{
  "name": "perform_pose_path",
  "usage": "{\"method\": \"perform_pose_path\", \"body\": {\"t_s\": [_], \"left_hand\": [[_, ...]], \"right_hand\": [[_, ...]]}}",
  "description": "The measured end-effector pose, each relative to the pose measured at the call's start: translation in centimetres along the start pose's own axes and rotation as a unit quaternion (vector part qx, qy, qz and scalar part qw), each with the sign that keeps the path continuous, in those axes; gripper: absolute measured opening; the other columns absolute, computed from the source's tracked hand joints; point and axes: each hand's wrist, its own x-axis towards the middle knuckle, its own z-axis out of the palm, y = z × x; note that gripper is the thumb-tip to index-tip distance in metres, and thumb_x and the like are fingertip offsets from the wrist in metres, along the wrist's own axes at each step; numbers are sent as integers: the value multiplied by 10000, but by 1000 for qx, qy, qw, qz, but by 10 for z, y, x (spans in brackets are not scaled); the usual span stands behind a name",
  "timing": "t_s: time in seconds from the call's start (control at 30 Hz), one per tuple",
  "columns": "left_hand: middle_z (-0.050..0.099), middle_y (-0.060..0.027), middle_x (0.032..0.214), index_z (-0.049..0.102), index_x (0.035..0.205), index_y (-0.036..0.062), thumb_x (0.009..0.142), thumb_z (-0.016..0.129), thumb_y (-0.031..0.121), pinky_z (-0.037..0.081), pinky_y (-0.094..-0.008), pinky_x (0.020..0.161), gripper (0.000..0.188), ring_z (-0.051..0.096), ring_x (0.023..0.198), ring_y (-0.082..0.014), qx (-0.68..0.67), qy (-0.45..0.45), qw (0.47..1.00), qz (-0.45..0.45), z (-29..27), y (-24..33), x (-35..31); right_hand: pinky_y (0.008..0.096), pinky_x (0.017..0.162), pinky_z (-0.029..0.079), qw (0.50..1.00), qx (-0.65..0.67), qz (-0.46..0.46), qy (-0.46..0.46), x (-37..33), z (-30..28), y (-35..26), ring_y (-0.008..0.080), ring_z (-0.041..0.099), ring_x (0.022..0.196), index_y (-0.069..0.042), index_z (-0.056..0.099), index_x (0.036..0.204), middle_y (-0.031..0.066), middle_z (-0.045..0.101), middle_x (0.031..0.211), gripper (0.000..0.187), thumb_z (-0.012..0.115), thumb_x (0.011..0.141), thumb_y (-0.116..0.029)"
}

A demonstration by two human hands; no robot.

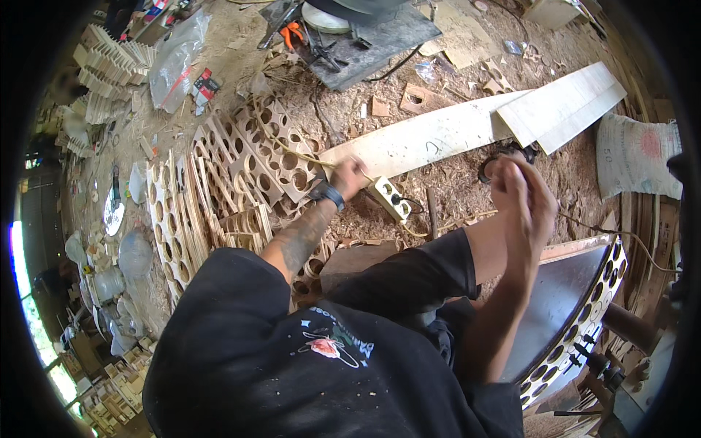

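Observation:
My left hand (350, 177), with a dark band on its wrist, is at the near left end of a long pale wooden board (438, 136). Motion smears its fingers, and whether they touch the board I cannot tell. Just right of it lies a white power strip (389, 198) with a black plug in it. My right hand (524, 198) is raised above my bare knee, fingers loosely stretched out and slightly blurred, with nothing visible in them. Behind its fingertips sits a dark round object (491, 169), partly hidden by the hand.
Plywood pieces with round holes (274, 150) are stacked at left. A second board (562, 106) overlaps the long one's far end. A white sack (639, 157) stands at right. Orange-handled pliers (291, 35) lie beside a dark machine base (380, 45). A cord (281, 146) crosses the shavings-covered floor.

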Motion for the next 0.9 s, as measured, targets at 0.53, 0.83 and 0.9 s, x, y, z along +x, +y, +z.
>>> {"method": "perform_pose_path", "body": {"t_s": [0.53,0.83,0.9], "left_hand": [[651,-101,953,681,858,100,815,614,251,487,-487,846,170,618,965,-306,350,-480,772,227,225,-37,-20],[655,-105,966,674,910,103,815,621,252,488,-484,854,184,619,977,-313,340,-481,771,241,202,-12,-15],[655,-106,969,673,921,104,815,622,252,488,-483,856,189,619,980,-314,336,-482,770,248,200,-10,-15]], "right_hand": [[299,688,532,995,-80,-19,49,-99,-103,-14,197,662,728,38,690,945,130,686,824,142,583,919,-51],[281,677,519,995,-52,59,67,-120,-115,1,173,650,724,41,688,964,121,681,812,139,588,914,-42],[273,680,518,995,-52,58,68,-120,-112,3,166,650,727,40,687,969,119,681,816,139,589,917,-42]]}}
